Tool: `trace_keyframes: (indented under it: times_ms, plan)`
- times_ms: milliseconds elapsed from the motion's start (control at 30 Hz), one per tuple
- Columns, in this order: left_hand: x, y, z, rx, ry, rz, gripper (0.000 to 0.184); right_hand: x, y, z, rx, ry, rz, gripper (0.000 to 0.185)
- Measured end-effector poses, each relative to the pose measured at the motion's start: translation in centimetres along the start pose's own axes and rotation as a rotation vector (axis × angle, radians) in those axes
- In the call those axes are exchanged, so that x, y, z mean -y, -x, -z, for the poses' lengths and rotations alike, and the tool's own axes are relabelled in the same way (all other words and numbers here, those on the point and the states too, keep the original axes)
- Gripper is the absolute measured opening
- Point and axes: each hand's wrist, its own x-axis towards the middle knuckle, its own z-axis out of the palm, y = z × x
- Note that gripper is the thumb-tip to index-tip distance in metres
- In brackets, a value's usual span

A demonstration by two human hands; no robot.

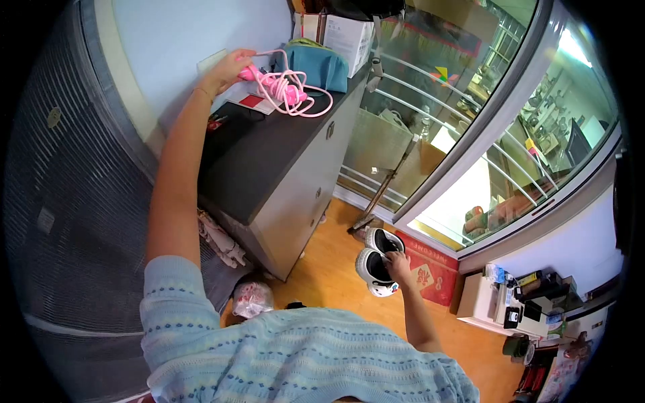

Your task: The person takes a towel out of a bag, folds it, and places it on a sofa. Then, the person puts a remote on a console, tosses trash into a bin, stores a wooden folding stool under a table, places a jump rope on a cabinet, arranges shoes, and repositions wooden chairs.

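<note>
My left hand (pixel 230 68) is closed on one end of a pink jump rope (pixel 289 93), at the back of the dark cabinet top (pixel 252 151). The rope's pale pink cord lies in loops there, beside a teal pouch (pixel 319 66) and over a red and white card (pixel 254 102). Low down on the right, my right hand (pixel 398 267) grips a pair of white shoes (pixel 377 262) with black insides by their inner edges. The shoes hang side by side above the wooden floor, near the red doormat (pixel 430 272).
Glass sliding doors (pixel 416 101) with rails stand beyond the cabinet. A metal pole (pixel 393 181) leans there. A small white cabinet (pixel 480 305) with items is at the right. A plastic bag (pixel 253 299) lies by the cabinet's foot, and a dark mesh curtain (pixel 80 201) hangs at the left.
</note>
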Motion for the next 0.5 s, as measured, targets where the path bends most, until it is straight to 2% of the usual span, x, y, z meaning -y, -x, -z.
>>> trace_keyframes:
  times_ms: [167,233,267,333,367,433,467,500]
  plan:
    - [2.3,-0.5,-0.6,0.029,-0.175,0.14,0.036,0.0,0.3,-1.0,0.001,-0.055,-0.025,0.025]
    - [2.8,-0.6,-0.7,-0.099,-0.55,0.009,0.035,1.0,0.1,-0.6,0.019,-0.045,-0.005,0.024]
    - [3.0,-0.9,-0.8,-0.097,-0.549,0.013,0.035,1.5,-0.1,-0.4,0.024,-0.045,-0.007,0.024]
    - [2.9,-1.2,-1.2,-0.108,-1.34,-0.103,0.035,2.4,-0.2,0.0,0.041,-0.026,0.015,0.024]
    - [2.9,-1.2,-1.3,-0.104,-1.34,-0.098,0.035,2.5,-0.4,-0.1,0.027,-0.015,0.045,0.024]
    - [0.9,-0.1,-2.2,-0.102,-1.352,-0.25,0.04,2.8,-0.6,-0.7,0.038,-0.015,0.041,0.024]
    - [-0.5,0.7,-2.7,-0.097,-1.352,-0.248,0.04,2.8,-0.8,-0.9,0.039,-0.012,0.038,0.024]
    - [-2.6,2.3,-3.5,0.036,-1.15,-0.417,0.044,2.8,-0.9,-1.0,0.034,-0.014,0.058,0.024]
